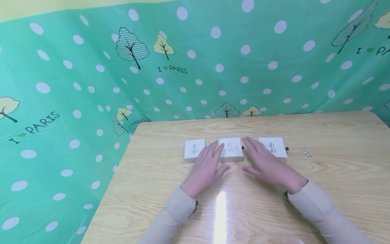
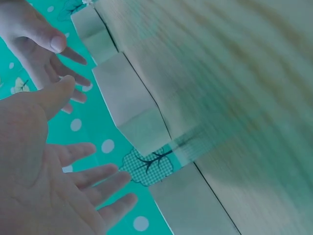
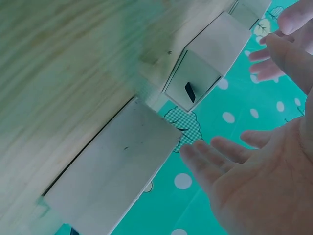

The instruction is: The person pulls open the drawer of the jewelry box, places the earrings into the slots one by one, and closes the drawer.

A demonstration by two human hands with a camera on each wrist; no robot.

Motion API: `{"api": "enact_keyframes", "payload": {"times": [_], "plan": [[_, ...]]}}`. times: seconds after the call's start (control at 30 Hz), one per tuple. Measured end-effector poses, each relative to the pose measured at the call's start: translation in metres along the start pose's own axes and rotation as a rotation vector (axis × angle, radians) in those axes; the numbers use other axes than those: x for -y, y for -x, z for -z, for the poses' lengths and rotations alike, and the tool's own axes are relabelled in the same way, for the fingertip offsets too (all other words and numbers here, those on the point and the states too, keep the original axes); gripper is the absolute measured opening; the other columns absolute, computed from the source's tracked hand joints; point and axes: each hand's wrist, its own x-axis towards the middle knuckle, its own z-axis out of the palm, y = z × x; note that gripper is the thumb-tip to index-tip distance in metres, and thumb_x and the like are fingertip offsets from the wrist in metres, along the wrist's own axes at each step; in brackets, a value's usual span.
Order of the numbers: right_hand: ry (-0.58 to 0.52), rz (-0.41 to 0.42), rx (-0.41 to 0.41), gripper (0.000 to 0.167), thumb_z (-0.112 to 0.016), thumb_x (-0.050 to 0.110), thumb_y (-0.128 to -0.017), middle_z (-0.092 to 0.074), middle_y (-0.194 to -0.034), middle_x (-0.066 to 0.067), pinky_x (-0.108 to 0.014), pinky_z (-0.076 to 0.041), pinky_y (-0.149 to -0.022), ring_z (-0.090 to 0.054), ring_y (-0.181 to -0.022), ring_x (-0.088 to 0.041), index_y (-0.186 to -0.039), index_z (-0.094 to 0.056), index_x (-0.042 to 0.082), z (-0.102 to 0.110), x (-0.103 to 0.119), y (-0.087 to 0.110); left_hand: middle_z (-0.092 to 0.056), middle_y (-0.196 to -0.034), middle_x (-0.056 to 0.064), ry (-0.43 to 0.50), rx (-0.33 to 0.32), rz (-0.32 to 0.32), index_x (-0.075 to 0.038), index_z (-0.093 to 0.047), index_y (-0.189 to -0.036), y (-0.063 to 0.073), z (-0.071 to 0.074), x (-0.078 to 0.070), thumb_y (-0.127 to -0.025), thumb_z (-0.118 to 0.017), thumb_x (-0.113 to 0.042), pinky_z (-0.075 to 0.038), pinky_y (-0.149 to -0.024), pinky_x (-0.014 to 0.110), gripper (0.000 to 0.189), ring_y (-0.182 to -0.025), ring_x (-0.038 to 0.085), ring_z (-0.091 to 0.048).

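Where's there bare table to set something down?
It's crowded around the left box, middle box and right box, with the left hand and right hand close by, and pale bits right of the boxes. The wooden table is bare left of the left box, behind the boxes up to the patterned cloth, and between the sleeves.

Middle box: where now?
Head view: the middle box lies on the table between the left hand and right hand, flanked by the left box and right box.
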Motion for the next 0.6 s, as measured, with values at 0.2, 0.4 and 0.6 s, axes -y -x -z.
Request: {"api": "enact_keyframes", "payload": {"times": [0.2, 0.4, 0.6], "plan": [[0.019, -0.014, -0.008, 0.091, -0.067, 0.032, -0.095, -0.015, -0.161, -0.026, -0.059, -0.027, -0.116, -0.022, -0.147, -0.044, -0.158, -0.009, 0.002, 0.000, 0.003, -0.008, -0.031, -0.159, 0.017, 0.017, 0.022, 0.012, -0.009, -0.029, -0.155, -0.008, 0.001, 0.001, -0.099, -0.052, -0.052, -0.027, -0.121, 0.045, 0.075, -0.145, 0.032, -0.034], [0.027, -0.030, -0.011, 0.089, -0.069, 0.032, -0.093, -0.021, -0.159, -0.028, -0.057, -0.032, -0.114, -0.027, -0.145, -0.044, -0.156, -0.017, -0.003, -0.002, 0.003, -0.019, -0.031, -0.159, 0.016, 0.029, 0.038, 0.016, -0.010, -0.029, -0.155, -0.014, 0.000, 0.003, -0.099, -0.051, -0.052, -0.026, -0.121, 0.044, 0.074, -0.145, 0.031, -0.033], [0.014, -0.035, -0.005, 0.086, -0.068, 0.034, -0.094, -0.025, -0.157, -0.028, -0.057, -0.035, -0.113, -0.029, -0.144, -0.044, -0.154, -0.020, -0.004, -0.007, 0.003, -0.027, -0.032, -0.159, 0.016, 0.016, 0.051, 0.013, -0.009, -0.031, -0.154, -0.020, 0.001, 0.006, -0.098, -0.052, -0.054, -0.027, -0.121, 0.044, 0.075, -0.146, 0.030, -0.033]]}}
